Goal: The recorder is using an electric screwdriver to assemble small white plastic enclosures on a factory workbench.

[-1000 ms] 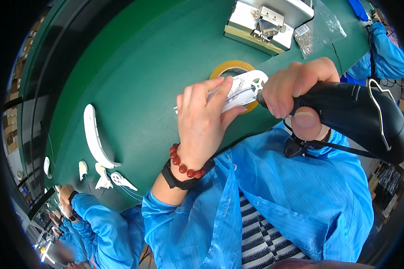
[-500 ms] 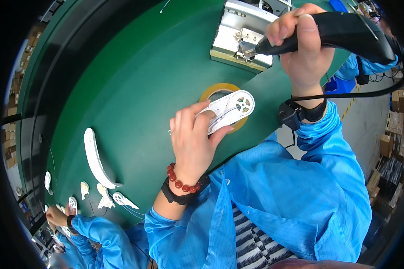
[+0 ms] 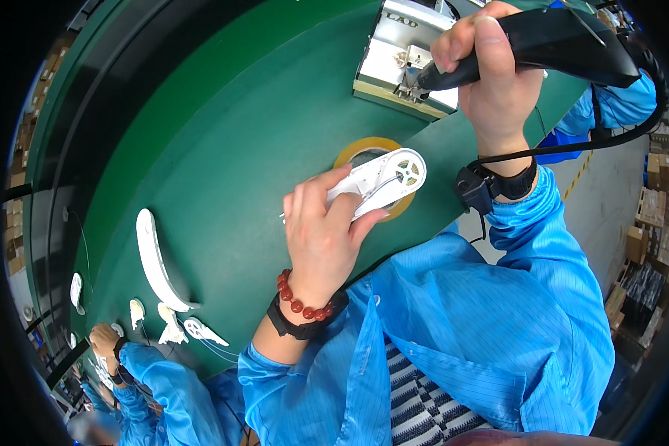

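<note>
My right hand (image 3: 498,93) grips a black electric screwdriver (image 3: 572,46) held level, with its cord looping past my wrist. The driver's tip is at the front of a silver box-shaped screw feeder (image 3: 405,37); whether a screw is on it is too small to tell. Closed on a white plastic housing piece (image 3: 383,195), my left hand (image 3: 318,223) has its fingers along the edges and one fingertip pressing inside. The piece has a round spoked grille at its far end and a thin wire inside. Beneath it lies a roll of yellow tape (image 3: 344,157).
On the green table (image 3: 238,149) to the left lie a long curved white shell (image 3: 154,260) and several small white parts, including a grilled piece (image 3: 201,331) with wires. Another person's hand (image 3: 104,340) works at lower left. A blue sleeve (image 3: 624,104) shows at right.
My right hand and the screwdriver have shifted slightly left and up at the feeder. My left hand stays on the housing piece. The other person's hand at lower left has moved up a little.
</note>
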A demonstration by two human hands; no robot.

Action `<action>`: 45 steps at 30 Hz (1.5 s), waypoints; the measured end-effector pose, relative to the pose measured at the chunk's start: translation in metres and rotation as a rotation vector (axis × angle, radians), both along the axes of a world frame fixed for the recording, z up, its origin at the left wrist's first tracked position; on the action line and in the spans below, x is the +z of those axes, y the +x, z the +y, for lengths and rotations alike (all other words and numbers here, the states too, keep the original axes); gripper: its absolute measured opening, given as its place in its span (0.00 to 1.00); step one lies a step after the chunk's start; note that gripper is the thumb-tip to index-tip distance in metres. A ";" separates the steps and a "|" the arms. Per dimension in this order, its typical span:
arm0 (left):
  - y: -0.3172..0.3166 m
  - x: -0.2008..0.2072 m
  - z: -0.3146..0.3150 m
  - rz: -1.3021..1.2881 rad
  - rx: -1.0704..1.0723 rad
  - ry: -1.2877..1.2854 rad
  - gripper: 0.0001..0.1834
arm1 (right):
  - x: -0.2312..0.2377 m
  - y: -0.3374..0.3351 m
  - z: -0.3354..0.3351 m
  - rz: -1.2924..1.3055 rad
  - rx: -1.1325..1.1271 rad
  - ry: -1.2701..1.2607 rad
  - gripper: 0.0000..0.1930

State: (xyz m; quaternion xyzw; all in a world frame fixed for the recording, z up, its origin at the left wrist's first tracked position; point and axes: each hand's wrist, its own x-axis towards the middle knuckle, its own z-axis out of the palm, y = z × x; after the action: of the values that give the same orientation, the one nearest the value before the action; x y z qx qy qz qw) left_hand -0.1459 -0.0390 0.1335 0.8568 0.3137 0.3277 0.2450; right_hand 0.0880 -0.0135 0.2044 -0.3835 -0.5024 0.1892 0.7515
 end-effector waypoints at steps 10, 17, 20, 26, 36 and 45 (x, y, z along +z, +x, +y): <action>0.000 -0.001 0.001 -0.010 0.001 0.004 0.18 | 0.003 -0.001 0.000 -0.012 -0.010 -0.036 0.06; -0.001 0.000 -0.001 -0.015 -0.007 0.011 0.18 | 0.004 0.001 0.000 -0.037 -0.048 -0.064 0.07; -0.004 0.000 0.000 -0.019 -0.029 -0.004 0.15 | 0.011 -0.001 0.003 -0.096 0.003 -0.174 0.09; -0.011 0.001 0.001 -0.011 -0.120 0.043 0.14 | 0.005 -0.014 -0.009 0.105 0.134 -0.096 0.09; -0.014 -0.007 0.002 -0.067 -0.107 0.033 0.15 | 0.015 -0.058 -0.052 -0.053 0.461 -0.152 0.23; -0.009 -0.008 0.003 -0.094 -0.093 0.023 0.11 | 0.010 -0.060 -0.047 -0.068 0.546 -0.326 0.24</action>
State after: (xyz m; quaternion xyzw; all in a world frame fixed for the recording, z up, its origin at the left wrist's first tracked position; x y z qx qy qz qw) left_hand -0.1544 -0.0364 0.1250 0.8568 0.2581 0.3595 0.2645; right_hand 0.0276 -0.0602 0.2144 -0.3559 -0.5745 0.4488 0.5847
